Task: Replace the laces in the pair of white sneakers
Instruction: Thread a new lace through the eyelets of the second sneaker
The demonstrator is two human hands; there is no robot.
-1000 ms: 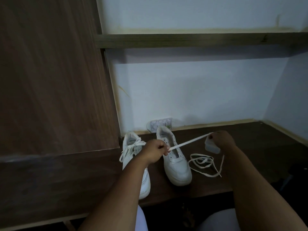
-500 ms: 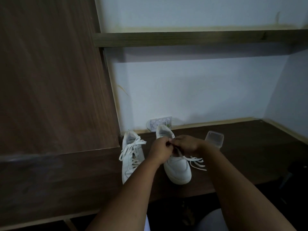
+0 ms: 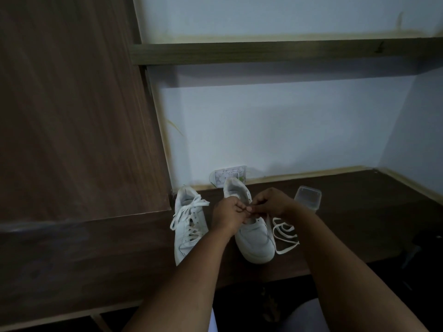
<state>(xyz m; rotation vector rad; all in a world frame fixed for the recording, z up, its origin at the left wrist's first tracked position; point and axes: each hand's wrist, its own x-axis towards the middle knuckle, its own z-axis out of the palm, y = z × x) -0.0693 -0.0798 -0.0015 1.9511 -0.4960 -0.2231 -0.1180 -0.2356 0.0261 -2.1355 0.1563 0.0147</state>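
Note:
Two white sneakers stand on a dark wooden desk [image 3: 359, 212], toes toward me. The left sneaker [image 3: 189, 226] is laced, its lace ends loose at the top. Over the tongue of the right sneaker [image 3: 254, 238] my left hand [image 3: 227, 215] and my right hand [image 3: 269, 203] meet with curled fingers and pinch a white lace. The pinched piece is hidden by the fingers. The rest of that lace [image 3: 285, 233] lies in loops on the desk just right of the shoe.
A small clear plastic box [image 3: 308, 196] sits behind the loose lace. A flat clear packet [image 3: 227, 174] leans on the white wall behind the shoes. A wooden panel [image 3: 72, 104] rises at the left and a shelf [image 3: 287, 50] runs overhead.
A second ago my right hand held the lace stretched out to the right. It has come back to the shoe and now meets my left hand over the tongue.

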